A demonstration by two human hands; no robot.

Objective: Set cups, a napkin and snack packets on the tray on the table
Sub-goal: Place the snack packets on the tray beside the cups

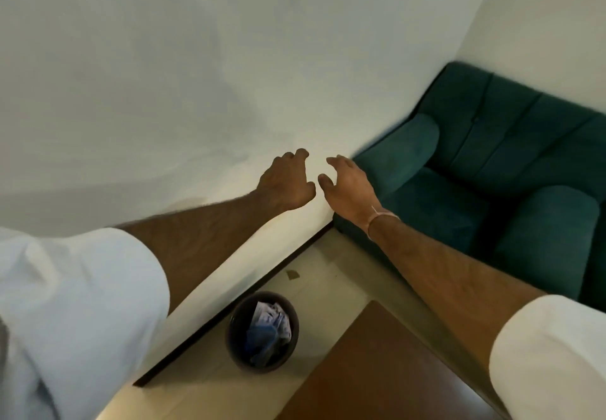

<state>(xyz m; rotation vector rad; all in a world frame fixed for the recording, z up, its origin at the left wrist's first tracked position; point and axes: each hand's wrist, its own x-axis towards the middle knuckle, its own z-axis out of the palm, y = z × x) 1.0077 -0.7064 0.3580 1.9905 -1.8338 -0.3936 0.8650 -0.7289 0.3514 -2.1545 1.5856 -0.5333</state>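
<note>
Two bare arms were held out toward a white wall [164, 75]. The left hand [287, 182] and the right hand [349, 186] were side by side, close but not touching. Both hands were spread a little, with the fingers loosely bent, and nothing was held in either one. A thin band [380, 219] was worn on the right wrist, and a white sleeve [75, 305] was seen on each arm. Only one corner of the brown table [377, 367] was seen, low down, and its corner was pointed up toward the wall. The tray, cups, napkin and snack packets were out of view. One dark round bin [262, 331] with crumpled paper in it was seen on the floor, near the wall and just left of the table. One green sofa [498, 170] was set in the corner, on the right.
</note>
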